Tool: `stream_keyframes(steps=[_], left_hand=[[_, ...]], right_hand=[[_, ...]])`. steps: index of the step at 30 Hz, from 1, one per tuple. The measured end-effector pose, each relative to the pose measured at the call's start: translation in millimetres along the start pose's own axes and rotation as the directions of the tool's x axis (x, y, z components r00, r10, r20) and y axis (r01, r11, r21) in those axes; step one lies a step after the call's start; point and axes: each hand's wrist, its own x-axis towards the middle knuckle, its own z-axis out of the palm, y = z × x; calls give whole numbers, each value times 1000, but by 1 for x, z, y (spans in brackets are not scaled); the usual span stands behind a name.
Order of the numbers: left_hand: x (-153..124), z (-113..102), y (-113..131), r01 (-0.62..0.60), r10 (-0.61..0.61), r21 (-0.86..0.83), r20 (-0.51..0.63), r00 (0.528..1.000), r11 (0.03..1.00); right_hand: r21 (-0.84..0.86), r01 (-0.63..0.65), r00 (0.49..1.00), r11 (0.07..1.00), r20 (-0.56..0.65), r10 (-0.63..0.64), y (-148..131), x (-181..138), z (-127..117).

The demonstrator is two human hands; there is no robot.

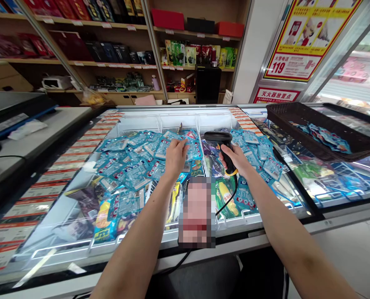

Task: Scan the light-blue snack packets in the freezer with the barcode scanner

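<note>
- head view: left hand [175, 157] reaches forward over a heap of light-blue plastic snack packets [131, 166] filling the left compartment of an open white chest freezer [141, 120].
- fingers [182, 143] of that hand are bent downward and close together, their tips on the packets at the far end of the heap; whether they pinch one cannot be told.
- right hand [237, 161] is wrapped tight around the grip of a black handheld barcode scanner [218, 137] with yellow-orange trim.
- scanner head sits above the white wire divider [203, 160] between the compartments, just beside the left hand's fingertips and apart from them.
- thin black cable [227, 199] hangs from the scanner's grip toward the freezer's near edge.
- more blue packets lie right of the divider, with a yellow corn-printed packet [225, 194] below the right hand.
- dark woven plastic basket [297, 118] rests on the glass lid at the right, a few blue packets inside.
- wooden shelves [116, 62] stocked with boxes stand behind the freezer.
</note>
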Motion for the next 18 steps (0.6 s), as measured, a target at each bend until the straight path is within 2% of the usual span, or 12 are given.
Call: stream_keyframes(steps=[2,4,7,11,15,17,18], left_hand=[[0,-3,-3,-18,14,57,63,998,998],[0,-5,-5,14,-18,50,80,997,999],[-1,-8,-7,150,-153,-105,-18,988,983],[0,-6,-10,302,-397,-414,-165,903,859],[4,-4,-16,340,-541,-652,-128,831,678],[4,-2,-18,340,-550,-699,-90,830,629],[4,0,-19,338,-540,-696,-85,837,634]], right_hand=[[-2,5,1000,1000,-1,-5,0,0,0],[-5,14,1000,1000,-1,-14,0,-1,0],[-11,17,1000,1000,-1,-17,-1,-2,0],[-33,7,1000,999,9,-7,-2,-2,1],[-47,-25,1000,999,17,25,-3,-3,1],[-47,-30,999,998,31,31,-3,-3,3],[-50,-31,998,998,44,33,-4,-4,3]])
